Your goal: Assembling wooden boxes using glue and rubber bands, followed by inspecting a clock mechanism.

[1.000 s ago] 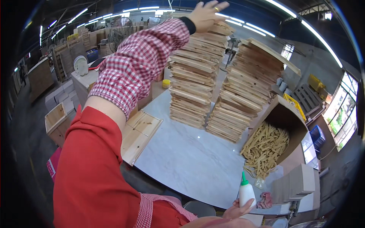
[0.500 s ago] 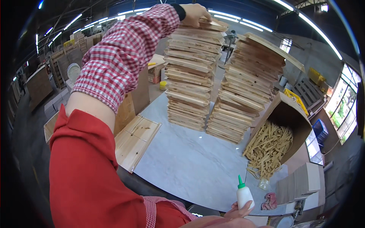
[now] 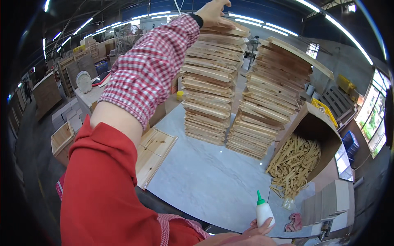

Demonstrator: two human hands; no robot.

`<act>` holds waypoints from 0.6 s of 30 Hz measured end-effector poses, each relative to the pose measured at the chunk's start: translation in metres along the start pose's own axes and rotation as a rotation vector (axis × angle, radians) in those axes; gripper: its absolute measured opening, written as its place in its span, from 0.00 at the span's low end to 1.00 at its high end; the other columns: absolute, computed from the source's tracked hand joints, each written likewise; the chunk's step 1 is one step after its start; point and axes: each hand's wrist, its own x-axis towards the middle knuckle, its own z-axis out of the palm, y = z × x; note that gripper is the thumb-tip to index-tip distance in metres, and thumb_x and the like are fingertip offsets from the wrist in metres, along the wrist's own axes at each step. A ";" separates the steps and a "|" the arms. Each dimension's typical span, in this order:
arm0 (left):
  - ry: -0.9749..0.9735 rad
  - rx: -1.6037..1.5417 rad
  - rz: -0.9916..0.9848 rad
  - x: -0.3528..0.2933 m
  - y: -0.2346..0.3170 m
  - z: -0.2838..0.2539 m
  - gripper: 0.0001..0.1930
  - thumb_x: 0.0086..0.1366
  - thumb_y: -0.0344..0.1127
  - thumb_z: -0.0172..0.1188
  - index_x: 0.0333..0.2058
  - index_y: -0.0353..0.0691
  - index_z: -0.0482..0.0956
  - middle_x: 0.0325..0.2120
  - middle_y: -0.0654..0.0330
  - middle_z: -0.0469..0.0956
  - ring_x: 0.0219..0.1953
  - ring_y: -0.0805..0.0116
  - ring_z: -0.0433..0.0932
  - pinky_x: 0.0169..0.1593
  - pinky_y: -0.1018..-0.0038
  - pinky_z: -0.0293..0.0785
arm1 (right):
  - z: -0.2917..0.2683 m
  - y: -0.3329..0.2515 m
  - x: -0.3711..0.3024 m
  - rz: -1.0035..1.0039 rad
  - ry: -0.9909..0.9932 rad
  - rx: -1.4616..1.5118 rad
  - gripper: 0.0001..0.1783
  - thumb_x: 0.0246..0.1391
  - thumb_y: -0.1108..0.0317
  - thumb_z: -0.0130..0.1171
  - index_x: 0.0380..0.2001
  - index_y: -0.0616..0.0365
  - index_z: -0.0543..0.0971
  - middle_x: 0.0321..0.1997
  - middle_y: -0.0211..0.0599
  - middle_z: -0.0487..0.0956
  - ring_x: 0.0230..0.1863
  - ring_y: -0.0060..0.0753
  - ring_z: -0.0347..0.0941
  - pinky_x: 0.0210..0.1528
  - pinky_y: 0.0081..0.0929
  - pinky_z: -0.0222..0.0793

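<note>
My left hand (image 3: 213,14) reaches far up to the top of the nearer-left tall stack of wooden panels (image 3: 209,84). Its fingers are spread apart, some lying on or just by the topmost panel. A second stack of wooden panels (image 3: 271,96) stands right beside it, its top panel jutting out to the right. Low at the front edge, my right hand (image 3: 258,229) is wrapped round a white squeeze bottle (image 3: 264,214) with a green nozzle, held nearly upright.
Flat on the left of the marbled table (image 3: 201,176) lies a jointed wooden panel (image 3: 155,153). To the right a tipped cardboard box (image 3: 322,141) spills thin wooden strips (image 3: 296,162). Beyond them are a pink rag (image 3: 293,222) and grey boards (image 3: 328,198).
My left hand's fingers have lifted and spread at the top of the stack. The view has shifted slightly; my right hand still holds the bottle in much the same place.
</note>
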 end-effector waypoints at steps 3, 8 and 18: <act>-0.125 0.094 0.031 0.002 -0.002 0.004 0.38 0.46 0.53 0.73 0.52 0.41 0.67 0.40 0.50 0.72 0.45 0.53 0.72 0.48 0.66 0.71 | 0.006 0.001 -0.004 0.003 -0.011 0.004 0.28 0.57 0.42 0.51 0.44 0.57 0.68 0.20 0.32 0.67 0.15 0.20 0.59 0.16 0.16 0.51; -0.061 0.195 0.011 -0.026 -0.053 0.011 0.23 0.53 0.49 0.67 0.46 0.46 0.79 0.36 0.53 0.79 0.38 0.54 0.79 0.43 0.64 0.76 | 0.012 0.001 -0.005 -0.013 -0.080 -0.017 0.27 0.58 0.42 0.50 0.42 0.57 0.69 0.20 0.31 0.68 0.15 0.19 0.59 0.16 0.16 0.50; 0.224 0.287 0.240 -0.070 0.006 -0.073 0.25 0.53 0.45 0.69 0.50 0.47 0.76 0.34 0.55 0.81 0.34 0.56 0.81 0.40 0.68 0.77 | 0.015 -0.015 -0.011 -0.026 -0.098 0.016 0.25 0.58 0.44 0.50 0.39 0.57 0.69 0.21 0.29 0.68 0.16 0.17 0.59 0.17 0.15 0.50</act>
